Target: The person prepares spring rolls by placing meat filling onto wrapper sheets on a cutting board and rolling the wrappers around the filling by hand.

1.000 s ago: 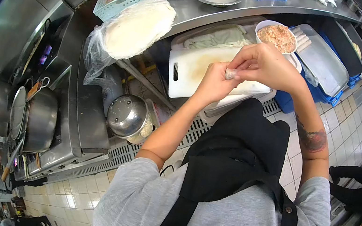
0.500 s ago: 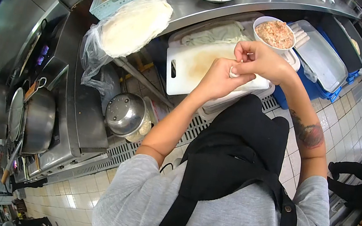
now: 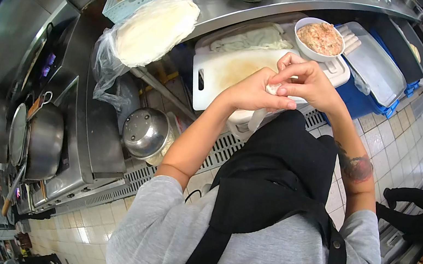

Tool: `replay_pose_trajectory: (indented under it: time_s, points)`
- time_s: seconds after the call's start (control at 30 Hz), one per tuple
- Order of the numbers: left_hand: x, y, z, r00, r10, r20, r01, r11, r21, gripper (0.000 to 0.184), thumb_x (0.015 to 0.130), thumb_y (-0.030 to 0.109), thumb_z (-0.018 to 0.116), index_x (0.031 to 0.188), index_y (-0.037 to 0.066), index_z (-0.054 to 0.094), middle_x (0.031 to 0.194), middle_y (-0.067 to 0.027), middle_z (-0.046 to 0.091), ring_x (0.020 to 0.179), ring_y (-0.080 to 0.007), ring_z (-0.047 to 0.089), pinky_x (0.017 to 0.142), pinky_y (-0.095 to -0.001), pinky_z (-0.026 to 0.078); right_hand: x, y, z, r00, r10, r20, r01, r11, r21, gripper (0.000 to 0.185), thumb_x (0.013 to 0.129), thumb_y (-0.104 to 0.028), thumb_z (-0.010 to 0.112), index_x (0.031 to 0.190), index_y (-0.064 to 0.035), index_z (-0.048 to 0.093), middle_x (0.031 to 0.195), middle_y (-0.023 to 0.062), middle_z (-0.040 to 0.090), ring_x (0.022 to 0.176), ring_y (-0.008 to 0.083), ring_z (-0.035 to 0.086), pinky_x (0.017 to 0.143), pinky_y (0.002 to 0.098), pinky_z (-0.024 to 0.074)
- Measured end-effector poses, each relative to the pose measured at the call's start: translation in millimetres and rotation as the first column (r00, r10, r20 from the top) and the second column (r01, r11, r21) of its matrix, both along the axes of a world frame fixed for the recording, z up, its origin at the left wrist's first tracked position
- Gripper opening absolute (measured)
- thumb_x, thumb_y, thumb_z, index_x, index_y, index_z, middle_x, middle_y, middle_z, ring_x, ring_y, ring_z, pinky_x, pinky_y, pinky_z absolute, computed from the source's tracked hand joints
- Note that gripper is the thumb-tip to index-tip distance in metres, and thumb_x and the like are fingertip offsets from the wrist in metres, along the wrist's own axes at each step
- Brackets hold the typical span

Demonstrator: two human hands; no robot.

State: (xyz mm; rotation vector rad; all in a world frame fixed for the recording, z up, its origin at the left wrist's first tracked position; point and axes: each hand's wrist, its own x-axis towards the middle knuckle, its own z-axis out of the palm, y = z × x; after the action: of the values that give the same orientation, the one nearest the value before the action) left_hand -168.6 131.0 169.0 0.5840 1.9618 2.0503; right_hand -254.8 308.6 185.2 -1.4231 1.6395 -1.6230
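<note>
Above the near edge of a white cutting board [image 3: 213, 85], my left hand [image 3: 251, 91] is closed around a small pale roll [image 3: 272, 89], whose end shows between thumb and fingers. A whitish strip hangs below that hand. My right hand [image 3: 305, 83] pinches the top of the roll, its fingertips touching my left hand. Behind my right hand stands a white bowl [image 3: 298, 38] of orange-pink filling [image 3: 320, 37]. Pale green cloth-like material [image 3: 254, 38] lies in a tray behind the board.
Round pale sheets [image 3: 156, 26] in plastic overhang the steel counter at left. Finished pale rolls [image 3: 350, 40] lie in a metal tray [image 3: 379, 67] at right. A metal bowl [image 3: 145, 132] sits low at left. People are visible at both far sides.
Both hands have come lower and nearer my body, with the roll still between them. The whitish strip now shows below my left hand. My right fingers have shifted on the roll.
</note>
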Motion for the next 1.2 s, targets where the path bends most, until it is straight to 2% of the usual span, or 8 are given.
replay_pose_trajectory:
  time_s: [0.4, 0.57, 0.77, 0.8, 0.83, 0.93, 1.07, 1.2]
  points:
    - [-15.1, -5.9, 2.4, 0.973, 0.175, -0.152, -0.198, 0.969, -0.148, 0.028, 0.09, 0.029, 0.074, 0.078, 0.005, 0.067, 0.064, -0.0003, 0.06, 0.058, -0.0082, 0.054, 0.054, -0.0235, 0.043, -17.4, -16.1, -29.5, 0.725, 0.109, 0.68, -0.134, 0.991, -0.017, 0.04, 0.085, -0.017, 0.076, 0.117, -0.0094, 0.053, 0.106, 0.0043, 0.063, 0.092, 0.0149, 0.064, 0.08, 0.0307, 0.0546]
    - [-42.2, -40.6, -9.1, 0.964, 0.259, -0.057, -0.13, 0.648, 0.751, 0.042, 0.099, 0.038, 0.049, 0.076, 0.005, 0.058, 0.069, -0.0072, 0.058, 0.068, -0.021, 0.058, 0.07, -0.0369, 0.048, -5.8, -9.7, -56.7, 0.988, -0.149, -0.032, 0.152, 0.962, 0.227, 0.074, 0.074, -0.024, 0.085, 0.137, -0.0074, 0.05, 0.126, 0.0162, 0.06, 0.118, 0.0272, 0.058, 0.1, 0.0402, 0.0478]
    - [-31.4, -57.6, -11.1, 0.934, 0.21, 0.29, -0.353, 0.413, 0.84, 0.048, 0.085, 0.01, 0.04, 0.128, -0.005, 0.051, 0.135, -0.0314, 0.05, 0.13, -0.047, 0.047, 0.115, -0.0615, 0.033, -64.3, 30.5, -6.3, 0.913, -0.407, 0.01, 0.405, 0.911, 0.082, 0.037, 0.081, -0.014, 0.078, 0.116, -0.0037, 0.069, 0.098, 0.0042, 0.071, 0.08, 0.0097, 0.065, 0.07, 0.0245, 0.0549]
    - [-31.7, -62.9, -15.2, 0.942, 0.1, 0.319, -0.325, 0.502, 0.801, 0.069, 0.073, 0.003, 0.042, 0.141, -0.009, 0.037, 0.15, -0.0383, 0.028, 0.143, -0.0532, 0.024, 0.118, -0.0645, 0.026, -84.0, 32.4, -3.7, 0.923, -0.376, 0.076, 0.379, 0.925, -0.029, 0.033, 0.087, -0.023, 0.075, 0.113, -0.0037, 0.07, 0.095, 0.004, 0.071, 0.079, 0.009, 0.065, 0.07, 0.0234, 0.0547]
    - [-33.2, -63.5, -18.2, 0.95, -0.046, 0.31, -0.201, 0.671, 0.714, 0.061, 0.085, 0.01, 0.047, 0.144, -0.004, 0.036, 0.135, -0.0338, 0.049, 0.124, -0.0459, 0.055, 0.101, -0.0556, 0.051, -85.4, 30.4, 18.1, 0.897, -0.44, 0.035, 0.441, 0.897, -0.024, 0.033, 0.094, -0.033, 0.067, 0.109, -0.0035, 0.072, 0.092, 0.0032, 0.071, 0.079, 0.009, 0.065, 0.07, 0.0226, 0.0539]
    - [-47.2, -48.5, -41.5, 0.958, 0.156, 0.242, -0.213, 0.95, 0.23, 0.036, 0.085, 0.013, 0.067, 0.117, -0.003, 0.057, 0.099, -0.0173, 0.066, 0.081, -0.0223, 0.067, 0.07, -0.0352, 0.057, -80.0, 13.7, 58.3, 0.913, -0.39, -0.125, 0.391, 0.92, -0.014, 0.036, 0.1, -0.034, 0.057, 0.104, -0.0028, 0.074, 0.091, 0.0047, 0.071, 0.075, 0.0125, 0.065, 0.068, 0.0255, 0.0532]
    - [-67.9, -20.3, -48.6, 0.925, 0.381, -0.002, -0.373, 0.906, -0.201, 0.019, 0.083, 0.016, 0.077, 0.083, 0.002, 0.064, 0.067, -0.0029, 0.062, 0.056, -0.0095, 0.057, 0.052, -0.0261, 0.043, -70.8, -14.8, 60.1, 0.695, -0.377, -0.612, 0.469, 0.883, -0.011, 0.029, 0.095, -0.029, 0.061, 0.1, -0.0046, 0.076, 0.087, 0.0109, 0.072, 0.075, 0.0232, 0.068, 0.072, 0.0354, 0.0526]
    - [-74.7, -6.3, -48.1, 0.863, 0.493, -0.113, -0.506, 0.841, -0.192, 0.023, 0.085, 0.019, 0.076, 0.075, 0.003, 0.063, 0.061, -0.0013, 0.06, 0.053, -0.0092, 0.055, 0.051, -0.0262, 0.043, -60.8, -27.9, 56.5, 0.847, -0.345, -0.404, 0.452, 0.867, 0.208, 0.019, 0.088, -0.015, 0.069, 0.098, 0.0003, 0.075, 0.076, 0.0056, 0.07, 0.068, 0.0095, 0.064, 0.06, 0.0247, 0.0521]
